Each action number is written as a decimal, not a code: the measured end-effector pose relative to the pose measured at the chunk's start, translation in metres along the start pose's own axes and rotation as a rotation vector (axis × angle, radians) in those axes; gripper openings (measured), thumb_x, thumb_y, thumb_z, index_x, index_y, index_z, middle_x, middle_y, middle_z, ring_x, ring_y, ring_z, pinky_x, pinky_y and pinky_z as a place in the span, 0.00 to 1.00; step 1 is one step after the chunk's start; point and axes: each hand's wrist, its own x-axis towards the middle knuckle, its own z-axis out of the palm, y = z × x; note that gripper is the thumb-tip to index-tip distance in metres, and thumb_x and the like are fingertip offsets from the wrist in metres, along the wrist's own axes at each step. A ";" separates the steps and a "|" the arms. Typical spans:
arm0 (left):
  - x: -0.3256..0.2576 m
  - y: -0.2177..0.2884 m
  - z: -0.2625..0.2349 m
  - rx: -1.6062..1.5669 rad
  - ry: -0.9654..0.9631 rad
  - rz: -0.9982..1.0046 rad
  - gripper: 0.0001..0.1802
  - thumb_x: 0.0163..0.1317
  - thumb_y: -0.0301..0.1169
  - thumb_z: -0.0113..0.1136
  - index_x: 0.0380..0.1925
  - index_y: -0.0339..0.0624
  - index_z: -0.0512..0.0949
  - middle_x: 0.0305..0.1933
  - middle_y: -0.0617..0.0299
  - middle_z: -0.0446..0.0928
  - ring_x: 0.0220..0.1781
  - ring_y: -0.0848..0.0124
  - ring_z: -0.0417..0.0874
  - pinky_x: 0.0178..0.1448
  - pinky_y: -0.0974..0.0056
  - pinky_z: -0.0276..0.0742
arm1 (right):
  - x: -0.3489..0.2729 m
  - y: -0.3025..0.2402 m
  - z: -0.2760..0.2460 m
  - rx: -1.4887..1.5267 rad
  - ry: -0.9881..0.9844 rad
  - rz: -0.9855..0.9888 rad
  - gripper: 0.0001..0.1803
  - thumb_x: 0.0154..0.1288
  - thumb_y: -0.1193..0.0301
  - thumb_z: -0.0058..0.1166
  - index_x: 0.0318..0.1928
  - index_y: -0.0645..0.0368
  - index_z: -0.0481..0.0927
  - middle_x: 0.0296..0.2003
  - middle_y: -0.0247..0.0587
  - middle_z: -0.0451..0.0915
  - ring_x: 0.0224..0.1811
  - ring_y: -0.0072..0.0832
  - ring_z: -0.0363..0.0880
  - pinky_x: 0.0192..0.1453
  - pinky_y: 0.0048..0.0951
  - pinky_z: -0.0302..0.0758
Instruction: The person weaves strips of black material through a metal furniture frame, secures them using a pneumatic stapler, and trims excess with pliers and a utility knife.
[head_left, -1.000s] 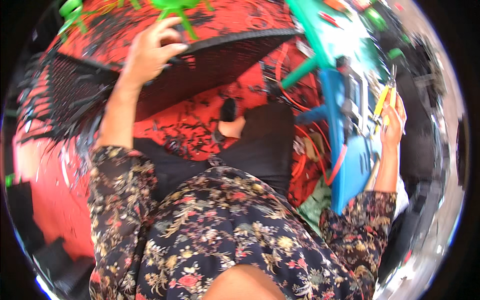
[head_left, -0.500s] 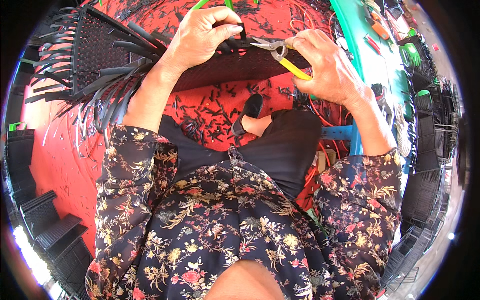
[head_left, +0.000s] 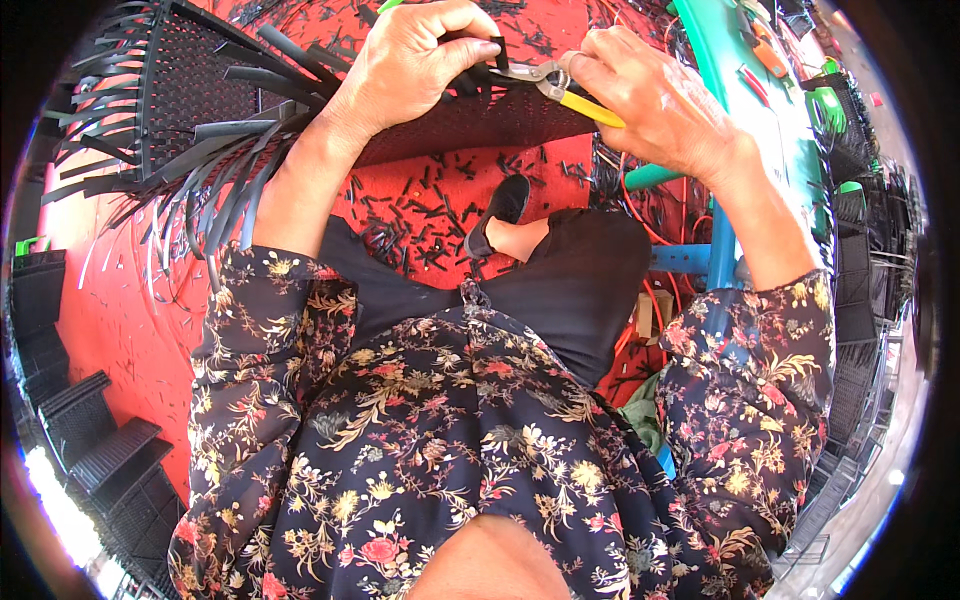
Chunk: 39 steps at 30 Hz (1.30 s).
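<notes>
A black woven basket (head_left: pixel 180 95) with loose strips sticking out lies on its side in front of me. My left hand (head_left: pixel 415 60) pinches a black strip end at its rim (head_left: pixel 500 105). My right hand (head_left: pixel 650 95) grips yellow-handled cutting pliers (head_left: pixel 560 85), whose metal jaws sit at that same strip, right beside the left fingertips. Both forearms wear dark floral sleeves. My foot in a black shoe (head_left: pixel 497 215) rests below the basket.
Many short black strip offcuts (head_left: pixel 420 200) litter the red floor (head_left: pixel 120 310). A green and blue table (head_left: pixel 740 90) with small tools stands on the right. Stacked black baskets (head_left: pixel 90 430) sit at lower left, more at right (head_left: pixel 860 330). Orange cord (head_left: pixel 650 215) lies by the table leg.
My right hand came over from the table with the pliers to the basket rim. My left hand shifted right along the rim to meet it. The view tilted down.
</notes>
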 end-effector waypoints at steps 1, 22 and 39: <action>0.002 -0.002 0.000 -0.006 0.006 -0.011 0.01 0.58 0.21 0.57 0.29 0.35 0.77 0.22 0.68 0.74 0.25 0.82 0.71 0.29 0.72 0.66 | -0.002 0.000 0.002 -0.014 -0.013 0.027 0.25 0.43 0.81 0.56 0.48 0.62 0.73 0.38 0.43 0.71 0.42 0.41 0.75 0.46 0.39 0.75; 0.001 -0.028 -0.001 0.431 -0.031 0.259 0.15 0.59 0.28 0.59 0.47 0.38 0.78 0.44 0.60 0.80 0.47 0.73 0.80 0.51 0.68 0.74 | -0.493 -0.114 0.027 0.288 0.125 2.026 0.23 0.62 0.59 0.57 0.53 0.59 0.78 0.45 0.43 0.80 0.45 0.33 0.77 0.51 0.33 0.73; 0.012 -0.065 -0.002 0.337 -0.274 0.127 0.11 0.60 0.25 0.58 0.42 0.32 0.79 0.33 0.59 0.81 0.35 0.76 0.79 0.43 0.69 0.74 | -0.473 -0.094 -0.003 -0.155 -0.087 1.979 0.20 0.58 0.60 0.55 0.50 0.52 0.80 0.47 0.50 0.80 0.51 0.46 0.77 0.57 0.40 0.71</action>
